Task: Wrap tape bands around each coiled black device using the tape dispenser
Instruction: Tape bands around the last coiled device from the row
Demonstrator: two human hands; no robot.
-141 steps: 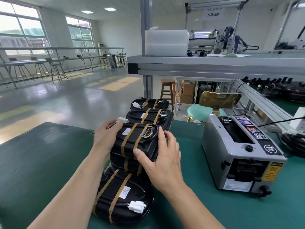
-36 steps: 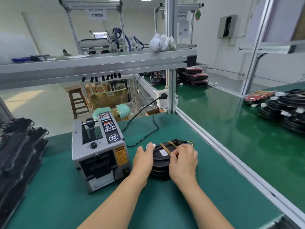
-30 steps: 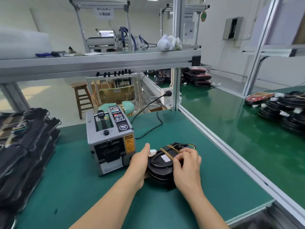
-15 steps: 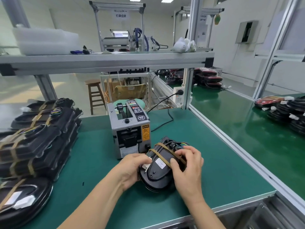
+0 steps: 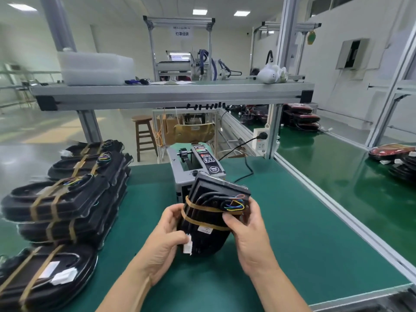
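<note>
**Two hands hold a banded black device on edge in front of a tape dispenser**

Far left of the tape dispenser [image 5: 196,164], a stack of finished devices [image 5: 67,199] lies on the green desk [image 5: 292,233], each coiled black unit crossed by two tan tape bands.

Directly in front of the dispenser and nearer the viewer, the left hand [image 5: 164,242] curls its grip around the left edge of the held device [image 5: 203,236], close to a white connector [image 5: 187,247]. The device is lifted off the desk and tipped up on edge, partly hiding the dispenser's front. Two tan tape bands [image 5: 202,221] already run across it side by side. Coloured wires [image 5: 235,205] loop out near its upper right corner. The right hand [image 5: 249,235] closes its grip on the right edge, thumb pressing across the front near the bands.

Right of the dispenser, its black power cable [image 5: 247,168] trails back to a socket. Well to the right, on the neighbouring desk, more devices [image 5: 403,167] sit piled.

This unit appears fully banded, so the step is probably a last check before it joins the stack. To do that well, rub both band ends flat so they do not lift, confirm the wires sit tucked under the upper band, and keep both hands supporting the edges so the coil does not spring loose while it travels left.
</note>
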